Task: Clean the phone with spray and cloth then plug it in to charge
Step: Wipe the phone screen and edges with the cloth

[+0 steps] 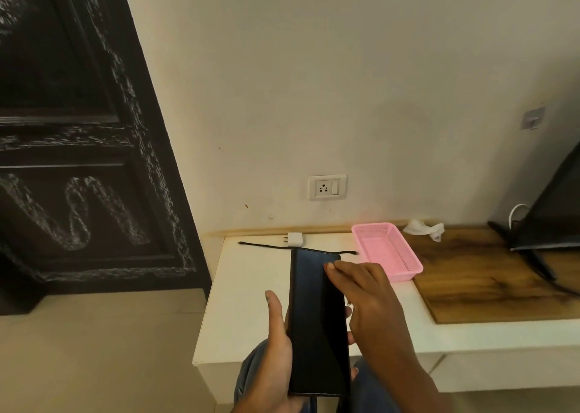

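Two hands meet at the phone (317,328): left hand (276,350) grips it, right hand (361,290) lays straight fingers on its screen. Far right, the pink basket (405,257) holds nothing visible.

No legible text, label or number — not on any surface in view.

Cream wall (345,67), dark carved door (78,161) — white counter (244,287) below.

Bare forearms without sleeves, blue denim jeans (251,372) on the legs
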The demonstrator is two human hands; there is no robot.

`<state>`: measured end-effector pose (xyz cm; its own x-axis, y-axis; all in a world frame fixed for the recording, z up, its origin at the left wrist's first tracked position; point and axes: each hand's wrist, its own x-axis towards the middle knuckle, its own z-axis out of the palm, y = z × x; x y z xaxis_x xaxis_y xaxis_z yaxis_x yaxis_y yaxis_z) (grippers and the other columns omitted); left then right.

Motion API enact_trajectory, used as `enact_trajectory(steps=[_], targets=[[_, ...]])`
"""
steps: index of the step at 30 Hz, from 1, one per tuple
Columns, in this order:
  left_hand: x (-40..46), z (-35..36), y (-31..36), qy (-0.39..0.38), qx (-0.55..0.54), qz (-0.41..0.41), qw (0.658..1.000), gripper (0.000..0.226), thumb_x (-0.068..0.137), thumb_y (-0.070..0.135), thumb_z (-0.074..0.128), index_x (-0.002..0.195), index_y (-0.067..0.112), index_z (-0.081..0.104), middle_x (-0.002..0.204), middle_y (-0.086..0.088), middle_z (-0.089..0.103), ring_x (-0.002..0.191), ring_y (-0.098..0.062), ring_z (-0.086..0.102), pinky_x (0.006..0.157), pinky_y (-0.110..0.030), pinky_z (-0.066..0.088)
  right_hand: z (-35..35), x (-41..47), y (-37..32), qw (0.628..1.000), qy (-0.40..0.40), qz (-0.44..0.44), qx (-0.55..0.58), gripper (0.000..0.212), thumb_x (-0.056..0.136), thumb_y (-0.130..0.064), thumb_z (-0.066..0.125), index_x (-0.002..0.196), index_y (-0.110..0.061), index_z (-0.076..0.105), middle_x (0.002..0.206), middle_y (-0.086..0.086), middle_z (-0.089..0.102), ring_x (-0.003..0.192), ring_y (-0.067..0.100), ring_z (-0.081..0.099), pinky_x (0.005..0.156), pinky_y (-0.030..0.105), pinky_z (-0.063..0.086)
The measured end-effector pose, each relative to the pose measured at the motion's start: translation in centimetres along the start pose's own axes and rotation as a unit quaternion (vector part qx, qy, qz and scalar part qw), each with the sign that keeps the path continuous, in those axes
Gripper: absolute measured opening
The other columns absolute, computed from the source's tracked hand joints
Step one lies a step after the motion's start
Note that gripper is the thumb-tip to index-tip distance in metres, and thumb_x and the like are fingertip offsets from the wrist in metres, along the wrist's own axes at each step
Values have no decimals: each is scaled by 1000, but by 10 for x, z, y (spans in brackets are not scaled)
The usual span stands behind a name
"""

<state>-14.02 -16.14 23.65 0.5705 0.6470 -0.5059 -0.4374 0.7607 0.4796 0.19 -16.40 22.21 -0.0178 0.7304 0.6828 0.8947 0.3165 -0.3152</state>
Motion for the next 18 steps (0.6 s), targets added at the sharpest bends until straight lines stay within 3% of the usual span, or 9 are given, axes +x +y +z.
enact_trajectory(steps=[1, 2, 4, 6, 9, 15, 18], targets=[[0, -1, 1, 1, -1, 3, 1000, 86, 53, 76, 31, 95, 11, 69, 100, -19, 73, 100, -43, 62, 91, -59, 42, -2, -1, 1, 1000, 2, -6, -8, 32, 76, -6, 65, 108, -5, 66, 98, 12, 69, 88, 28, 66, 81, 18, 47], [-1, 0, 0, -5, -5, 6, 1000, 89, 54, 77, 30, 95, 10, 73, 107, -21, 70, 102, -43, 61, 90, -57, 43, -3, 0, 4, 1000, -4, -8, -21, 35, 70, -3, 65, 105, -3, 68, 96, 13, 69, 86, 32, 67, 80, 22, 48], [-2, 2, -3, -26, -13, 4, 1000, 96, 57, 80, 27, 100, 8, 75, 117, -22, 66, 103, -42, 59, 85, -52, 47, -6, 7, 9, 999, 5, 19, -31, 35, 65, 5, 66, 100, 1, 70, 97, 16, 69, 86, 36, 66, 77, 41, 54], [-1, 3, -5, -30, 1, 5, 1000, 96, 57, 80, 27, 111, 12, 67, 116, -19, 68, 105, -39, 62, 84, -53, 48, -8, 14, 7, 999, 11, 36, -20, 40, 61, 12, 71, 100, 2, 70, 95, 18, 68, 86, 38, 65, 70, 47, 58], [-1, 1, -2, -36, 13, 19, 999, 93, 57, 80, 30, 123, 20, 56, 119, -15, 68, 106, -39, 65, 88, -58, 49, -4, 10, 0, 1000, -16, 6, -11, 63, 49, 17, 82, 107, -4, 66, 97, 16, 68, 86, 36, 65, 68, 41, 57], [-2, 1, -4, -49, 15, 15, 999, 93, 59, 81, 25, 118, 18, 60, 113, -14, 70, 108, -40, 63, 87, -55, 50, -7, 11, 9, 997, 30, -14, -71, 33, 65, -2, 67, 97, 1, 72, 92, 15, 71, 81, 38, 66, 67, 43, 56], [-2, 4, -7, -41, 28, 12, 999, 86, 57, 80, 28, 115, 23, 58, 103, -11, 74, 95, -34, 70, 78, -51, 56, -6, 17, -1, 996, 19, 22, -89, 53, 50, 11, 85, 100, 0, 71, 96, 15, 70, 87, 38, 65, 67, 42, 55]])
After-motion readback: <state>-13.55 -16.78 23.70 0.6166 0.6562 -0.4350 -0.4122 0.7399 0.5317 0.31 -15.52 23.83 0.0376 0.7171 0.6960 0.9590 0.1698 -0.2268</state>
